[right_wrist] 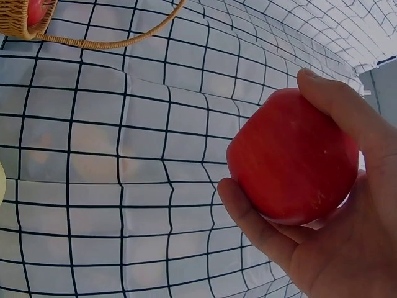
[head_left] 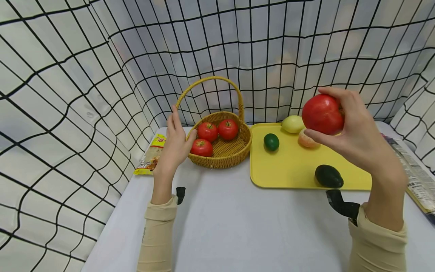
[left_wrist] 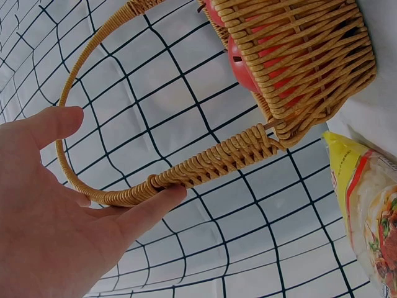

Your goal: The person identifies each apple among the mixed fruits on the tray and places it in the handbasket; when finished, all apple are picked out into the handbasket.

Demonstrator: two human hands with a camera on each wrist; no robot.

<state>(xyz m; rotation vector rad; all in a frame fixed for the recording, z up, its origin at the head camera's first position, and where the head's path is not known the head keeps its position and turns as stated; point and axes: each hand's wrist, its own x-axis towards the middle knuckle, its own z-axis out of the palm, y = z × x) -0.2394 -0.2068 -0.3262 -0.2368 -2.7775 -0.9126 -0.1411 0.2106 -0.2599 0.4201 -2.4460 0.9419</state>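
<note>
My right hand (head_left: 361, 132) holds a smooth, slightly angular red fruit (head_left: 323, 114) between thumb and fingers, raised above the yellow tray (head_left: 289, 177). In the right wrist view the red fruit (right_wrist: 293, 156) shows faint streaks; whether it is an apple or a tomato I cannot tell. My left hand (head_left: 175, 145) is upright with fairly straight fingers beside the wicker basket (head_left: 224, 161). The left wrist view shows its fingers touching the arched basket handle (left_wrist: 214, 158). Several red tomatoes (head_left: 228, 129) with green stems lie in the basket.
The tray bears a dark green avocado (head_left: 329, 176), a small green fruit (head_left: 271, 142), a pale yellow fruit (head_left: 293, 124) and an orange fruit (head_left: 307, 139). A food packet (head_left: 149, 155) lies left of the basket, printed paper (head_left: 412, 173) at the right. Black netting surrounds the table.
</note>
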